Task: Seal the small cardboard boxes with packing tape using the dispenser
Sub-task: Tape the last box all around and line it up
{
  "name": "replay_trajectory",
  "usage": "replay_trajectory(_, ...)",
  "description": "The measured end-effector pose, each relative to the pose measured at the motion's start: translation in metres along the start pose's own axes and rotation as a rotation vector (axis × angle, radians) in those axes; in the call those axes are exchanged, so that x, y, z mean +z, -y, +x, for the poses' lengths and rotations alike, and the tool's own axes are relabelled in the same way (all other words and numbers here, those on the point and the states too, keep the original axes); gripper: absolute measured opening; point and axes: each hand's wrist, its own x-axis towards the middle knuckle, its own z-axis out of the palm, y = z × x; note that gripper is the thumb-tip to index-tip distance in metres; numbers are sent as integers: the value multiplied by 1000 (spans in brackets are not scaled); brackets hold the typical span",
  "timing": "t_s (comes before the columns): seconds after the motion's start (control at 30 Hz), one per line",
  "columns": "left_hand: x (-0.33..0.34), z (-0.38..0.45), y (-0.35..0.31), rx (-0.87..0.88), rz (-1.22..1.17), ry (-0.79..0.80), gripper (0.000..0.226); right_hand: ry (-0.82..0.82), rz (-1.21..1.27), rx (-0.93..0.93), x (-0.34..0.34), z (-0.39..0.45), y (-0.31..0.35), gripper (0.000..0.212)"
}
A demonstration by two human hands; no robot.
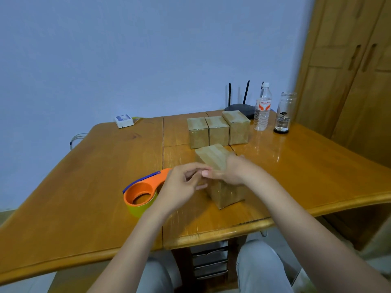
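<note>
A person seated at a glossy orange-brown wooden table [84,187] worked on a small brown cardboard box [222,176] standing near the front edge. The right hand [234,172] lay over the box's near top edge, its fingers draped across the corner; whether they gripped the cardboard could not be told. The left hand [182,187] hovered just beside the box with fingers loosely curled, thumb and fingertips drawn close to the right hand's fingers — what, if anything, they pinched was too blurred to tell. An orange plastic tape dispenser with a blue blade guard and a yellowish tape roll [141,193] rested on the table just left of the left hand, unheld. Behind the box, three more small cardboard boxes [218,130] stood in a row, side by side. Further back were a clear plastic water bottle [263,108], a tall clear glass jar [284,113], a black router with antennas [239,106] and — near the wall — a small white device [124,120].
</note>
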Motion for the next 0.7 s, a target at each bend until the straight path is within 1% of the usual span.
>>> replay_trajectory(0.03,-2,2,-1,34,72,-29,29,25,-66,28,-4,2,2,124)
replay_trajectory(0.07,-5,5,-2,69,166,-73,31,44,-128,30,-10,1,3,118)
replay_trajectory(0.13,-14,12,-3,98,328,-162,30,74,-219,-35,-22,3,1,93)
replay_trajectory(0.17,-18,16,-4,81,367,-170,28,67,-240,-76,-28,6,-1,84)
replay_trajectory(0.2,-21,20,-6,57,395,-152,29,56,-233,-104,-32,9,-4,85)
replay_trajectory(0.27,-22,25,-6,3,461,-88,36,10,-122,-74,-40,13,-7,103)
replay_trajectory(0.3,-20,28,-4,-31,472,-57,39,-11,-29,-46,-42,13,-7,103)
replay_trajectory(0.33,-18,29,-3,-67,459,-36,40,-20,42,-32,-41,16,-8,97)
replay_trajectory(0.37,-15,31,-1,-103,419,-28,41,-34,75,-20,-38,18,-8,84)
replay_trajectory(0.4,-12,32,1,-141,358,-28,41,-55,55,6,-34,21,-9,71)
replay_trajectory(0.43,-9,33,2,-176,306,-35,43,-79,31,23,-31,21,-10,65)
replay_trajectory(0.47,-6,35,2,-196,287,-45,45,-96,49,41,-27,23,-12,69)
replay_trajectory(0.5,-4,37,2,-203,301,-49,48,-119,101,42,-23,23,-14,77)
replay_trajectory(0.57,0,40,2,-201,348,-32,52,-165,218,-10,-15,30,-19,88)
replay_trajectory(0.67,3,44,4,-246,340,-14,55,-141,515,-69,0,37,-24,106)
replay_trajectory(0.7,3,44,4,-271,311,-27,53,-135,628,-77,6,38,-24,105)
